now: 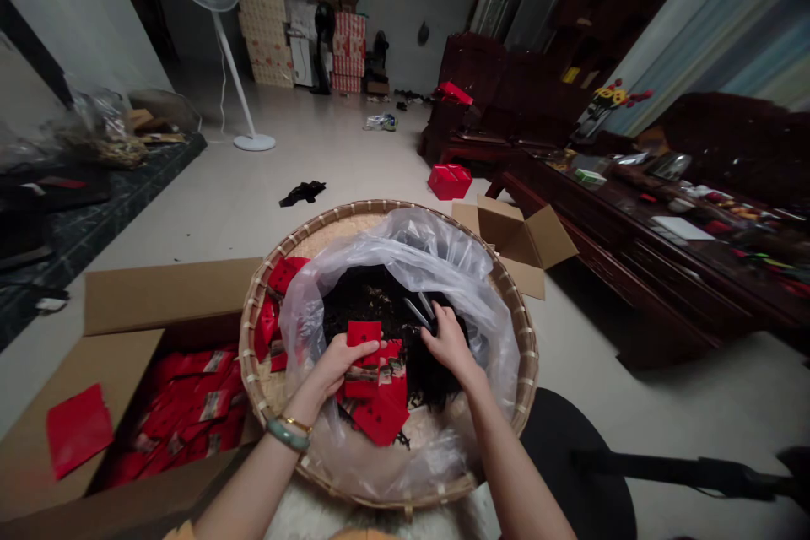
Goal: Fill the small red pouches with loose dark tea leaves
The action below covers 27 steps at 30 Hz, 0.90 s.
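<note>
My left hand (345,361) is closed on a red packet (364,334), its thumb lying across the front. Below it, more red packets (381,418) rest on dark, dried leaf-like material (373,291) inside a clear plastic bag (405,257). My right hand (448,343) is closed at the dark end of what look like scissors (418,312), over the right part of this material. Their two silver blades stand apart and point up and left. The bag lies open in a round woven bamboo tray (250,337).
An open carton (170,287) of red packets stands at left, with a single red packet on its flap. Another open carton (528,232) is beyond the tray. A black round stand base (575,472) is at right, near a dark wooden table (607,270). A white fan (253,142) stands farther back.
</note>
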Each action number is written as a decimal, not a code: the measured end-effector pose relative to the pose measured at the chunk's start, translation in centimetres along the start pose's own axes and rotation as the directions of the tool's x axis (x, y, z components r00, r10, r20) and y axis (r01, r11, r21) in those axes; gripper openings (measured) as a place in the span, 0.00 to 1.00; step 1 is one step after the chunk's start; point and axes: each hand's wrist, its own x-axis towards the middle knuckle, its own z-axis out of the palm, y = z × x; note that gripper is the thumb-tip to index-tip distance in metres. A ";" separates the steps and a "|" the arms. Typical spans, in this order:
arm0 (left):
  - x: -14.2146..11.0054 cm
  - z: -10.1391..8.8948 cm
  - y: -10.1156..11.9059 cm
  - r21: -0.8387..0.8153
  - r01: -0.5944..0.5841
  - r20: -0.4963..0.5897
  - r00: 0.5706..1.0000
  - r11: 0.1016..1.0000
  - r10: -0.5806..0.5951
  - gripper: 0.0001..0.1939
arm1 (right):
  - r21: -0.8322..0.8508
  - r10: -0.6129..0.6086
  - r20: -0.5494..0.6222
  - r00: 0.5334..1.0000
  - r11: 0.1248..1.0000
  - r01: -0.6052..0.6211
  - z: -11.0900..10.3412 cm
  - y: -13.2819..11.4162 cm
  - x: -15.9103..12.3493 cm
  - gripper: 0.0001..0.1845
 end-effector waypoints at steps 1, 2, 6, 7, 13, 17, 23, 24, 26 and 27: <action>-0.1 0.1 0.0 0.018 0.007 0.003 1.000 1.000 -0.007 0.21 | 0.096 -0.026 0.028 0.999 0.995 0.023 -0.4 -0.3 -0.1 0.30; -0.1 0.2 0.1 0.038 0.016 0.009 1.000 0.999 -0.016 0.21 | 0.191 -0.053 0.067 0.996 0.981 0.039 -0.9 -0.7 -0.3 0.29; -0.4 0.5 0.1 0.116 0.021 0.059 0.998 0.993 -0.028 0.21 | 0.452 -0.184 0.283 0.941 0.891 0.038 -2.6 -2.9 -0.6 0.27; -0.4 0.5 0.1 0.136 0.015 0.070 0.997 0.991 -0.025 0.21 | 0.471 -0.204 0.329 0.922 0.882 0.027 -2.8 -3.5 -0.6 0.27; 0.0 0.2 -0.5 0.179 -0.014 0.092 0.996 0.984 -0.003 0.24 | 0.414 -0.192 0.441 0.877 0.910 -0.009 -2.7 -6.3 -0.1 0.21; 0.0 0.0 -0.5 0.185 0.014 0.079 0.996 0.983 -0.029 0.23 | 0.416 -0.185 0.461 0.868 0.909 -0.027 -1.9 -6.4 0.4 0.18; 0.3 0.0 -0.1 0.061 -0.035 0.064 0.997 0.998 0.031 0.19 | 0.426 -0.164 0.439 0.883 0.903 -0.044 -0.6 -5.3 1.0 0.17; 0.4 0.0 0.0 0.005 -0.067 0.048 0.997 0.998 0.066 0.19 | 0.423 -0.163 0.435 0.885 0.905 -0.041 -0.5 -5.2 1.0 0.17; 0.6 -0.2 0.3 -0.104 -0.119 0.023 0.992 0.987 0.122 0.19 | 0.421 -0.164 0.443 0.881 0.906 -0.043 -0.2 -5.1 1.1 0.17; 0.7 -0.4 0.3 -0.146 -0.131 0.021 0.991 0.981 0.136 0.19 | 0.424 -0.167 0.448 0.878 0.904 -0.045 -0.2 -5.2 1.1 0.17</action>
